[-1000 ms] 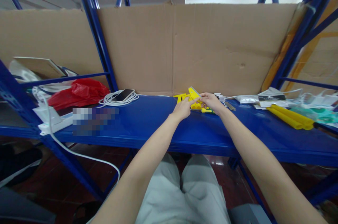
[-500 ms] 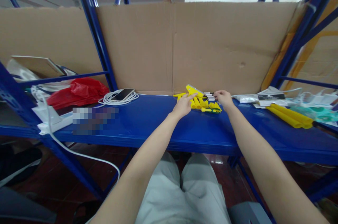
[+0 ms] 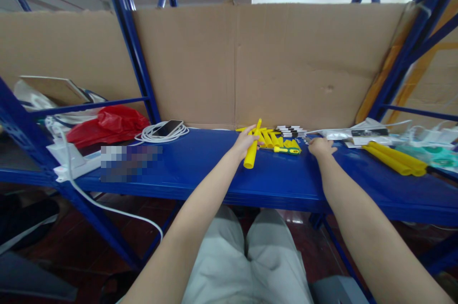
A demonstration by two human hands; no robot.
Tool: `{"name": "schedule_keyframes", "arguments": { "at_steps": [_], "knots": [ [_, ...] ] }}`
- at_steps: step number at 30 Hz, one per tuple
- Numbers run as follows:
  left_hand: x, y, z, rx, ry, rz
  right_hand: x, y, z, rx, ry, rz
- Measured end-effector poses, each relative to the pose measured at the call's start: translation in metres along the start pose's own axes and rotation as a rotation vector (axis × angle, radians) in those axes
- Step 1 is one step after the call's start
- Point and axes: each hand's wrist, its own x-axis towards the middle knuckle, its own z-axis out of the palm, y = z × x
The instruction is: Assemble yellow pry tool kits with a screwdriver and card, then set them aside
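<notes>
My left hand [image 3: 245, 141] is closed around a yellow scraper [image 3: 251, 153], its round tube handle tilted down toward me and its head seen edge-on. Behind and beside that hand lie several more yellow handled pieces [image 3: 275, 139] in a row. My right hand [image 3: 321, 146] rests low on the shelf with thumb and forefinger drawn together at small metal bits [image 3: 307, 140]; whatever is between the fingertips is too small to make out. Between the hands is a yellow and green screwdriver handle [image 3: 286, 150]. Several black-and-white blade-like strips [image 3: 290, 131] lie behind it.
The blue shelf [image 3: 200, 163] has a cardboard wall [image 3: 186, 65] behind it. Coiled white cable [image 3: 143, 136] and a phone [image 3: 170, 128] lie left, near a red bag [image 3: 110, 125] and power strip [image 3: 80, 165]. Yellow tubes [image 3: 393, 158] and packets [image 3: 368, 132] lie right.
My left hand has turned the yellow scraper so its handle now points toward me. My right hand has moved right and down from the black-and-white strips to the small metal bits.
</notes>
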Motion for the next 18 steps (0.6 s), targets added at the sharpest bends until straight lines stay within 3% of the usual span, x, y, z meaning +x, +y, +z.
{"name": "schedule_keyframes", "arguments": {
  "at_steps": [6, 18],
  "knots": [
    [-0.0007, 0.0017, -0.0006, -0.094, -0.040, -0.058, 0.0034, 0.0043, 0.0040, -0.012, 0.001, -0.030],
    [0.0051, -0.0018, -0.0023, -0.074, -0.119, -0.081, 0.0021, 0.0020, 0.0033, -0.049, -0.011, -0.070]
  ]
}}
